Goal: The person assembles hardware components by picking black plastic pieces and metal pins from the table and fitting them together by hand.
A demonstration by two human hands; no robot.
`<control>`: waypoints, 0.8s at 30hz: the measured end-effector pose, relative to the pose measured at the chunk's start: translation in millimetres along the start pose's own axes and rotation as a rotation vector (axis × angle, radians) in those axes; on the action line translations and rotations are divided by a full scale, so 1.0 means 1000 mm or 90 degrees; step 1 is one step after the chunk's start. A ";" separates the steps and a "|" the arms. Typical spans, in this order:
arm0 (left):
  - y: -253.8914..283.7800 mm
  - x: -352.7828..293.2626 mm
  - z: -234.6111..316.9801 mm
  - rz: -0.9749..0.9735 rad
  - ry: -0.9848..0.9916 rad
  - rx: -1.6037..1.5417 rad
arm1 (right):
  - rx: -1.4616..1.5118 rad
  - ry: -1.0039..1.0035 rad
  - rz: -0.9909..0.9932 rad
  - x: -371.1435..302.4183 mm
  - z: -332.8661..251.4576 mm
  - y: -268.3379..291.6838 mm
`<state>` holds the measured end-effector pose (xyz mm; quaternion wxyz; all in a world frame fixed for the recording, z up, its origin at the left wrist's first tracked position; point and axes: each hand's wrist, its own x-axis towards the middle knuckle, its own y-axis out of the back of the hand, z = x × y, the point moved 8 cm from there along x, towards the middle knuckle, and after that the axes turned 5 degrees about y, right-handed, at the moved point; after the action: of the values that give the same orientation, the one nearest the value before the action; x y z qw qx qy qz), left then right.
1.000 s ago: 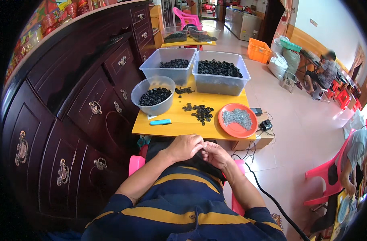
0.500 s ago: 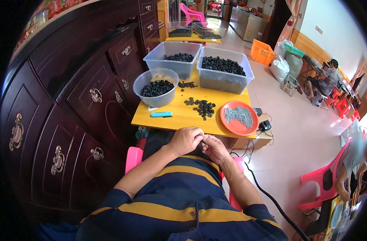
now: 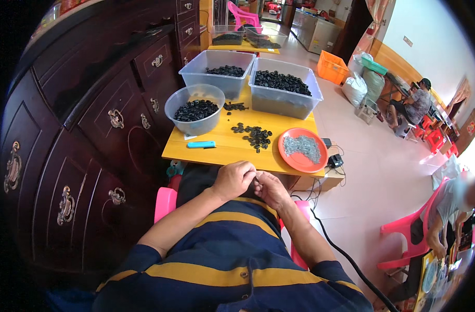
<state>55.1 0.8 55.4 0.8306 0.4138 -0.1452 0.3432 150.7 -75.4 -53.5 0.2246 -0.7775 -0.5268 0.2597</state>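
Observation:
My left hand [image 3: 233, 180] and my right hand [image 3: 271, 189] meet over my lap, just off the near edge of the yellow table [image 3: 224, 160]. Both are closed, fingertips pinched together; whatever lies between them is too small and hidden to name. Beyond them, small black round pieces [image 3: 258, 138] lie loose on the tabletop. To their right an orange-red plate [image 3: 303, 165] holds many tiny clear-grey pieces [image 3: 304, 146]. A light-blue handled tool [image 3: 201, 144], perhaps a cutter, rests on the left.
A round clear tub [image 3: 171, 106] and two clear rectangular bins [image 3: 284, 106] hold more black pieces. Dark wooden cabinets [image 3: 91, 151] stand close on my left. A black cable [image 3: 346, 252] runs along my right. Two other people sit to the right, one near a pink chair [image 3: 404, 236].
The whole view has shifted slightly, so things sit a little further left and up. My hands stay pinched together over my lap.

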 end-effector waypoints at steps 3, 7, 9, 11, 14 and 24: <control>-0.004 -0.002 -0.009 -0.005 0.027 -0.038 | -0.065 0.033 0.036 0.001 -0.001 0.004; -0.012 -0.008 -0.027 -0.024 0.096 -0.087 | -0.264 0.179 0.050 0.003 -0.013 0.002; -0.014 -0.009 -0.031 -0.018 0.088 -0.077 | -0.327 0.217 0.036 0.004 -0.015 0.001; -0.017 -0.009 -0.037 -0.036 0.105 -0.094 | -0.356 0.204 0.042 0.005 -0.015 0.000; -0.022 -0.009 -0.043 -0.050 0.109 -0.107 | -0.377 0.209 0.031 0.006 -0.014 -0.002; -0.014 -0.004 -0.025 -0.020 0.034 -0.087 | -0.181 0.072 0.047 0.011 0.002 0.013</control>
<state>60.6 13.2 29.6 0.8658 0.3489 -0.1394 0.3306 162.5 -69.6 -64.8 0.1324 -0.8336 -0.5159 0.1464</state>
